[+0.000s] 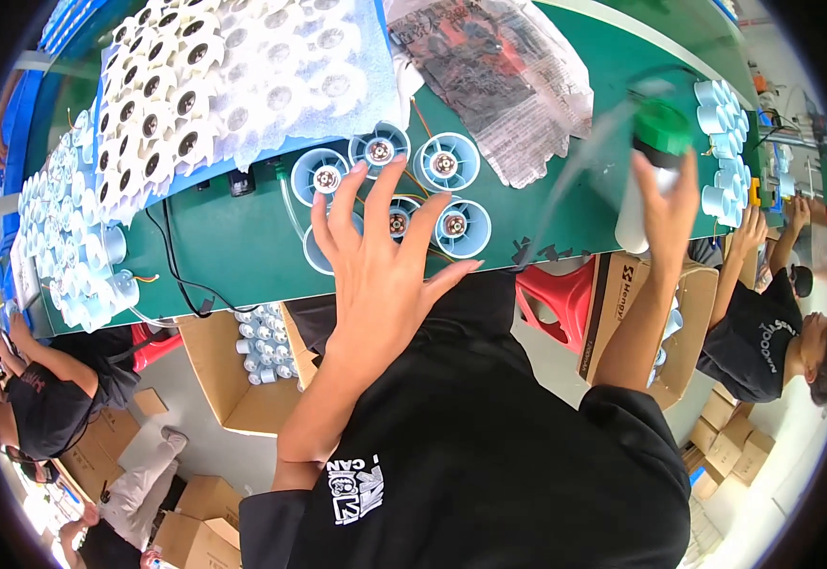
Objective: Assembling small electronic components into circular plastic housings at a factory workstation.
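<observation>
My left hand [376,266] is spread over a cluster of several light-blue round plastic housings [459,228], each with a small metal hub in its middle. Its fingertips reach the rims and hubs of the nearer ones, and the palm hides part of the group. To the right, my right hand [668,204] is closed around a white bottle-shaped thing [632,216] with a black collar and a green top [661,125]. That thing is held tilted above the bench, slightly smeared by motion. Thin coloured wires run between the housings.
White fan wheels [187,102] stand in rows on a blue-edged tray at the far left. Newspaper [508,85] lies at the back middle. More blue housings crowd the green bench's left [72,237] and right [720,142] ends. Cartons [233,379] and co-workers flank me.
</observation>
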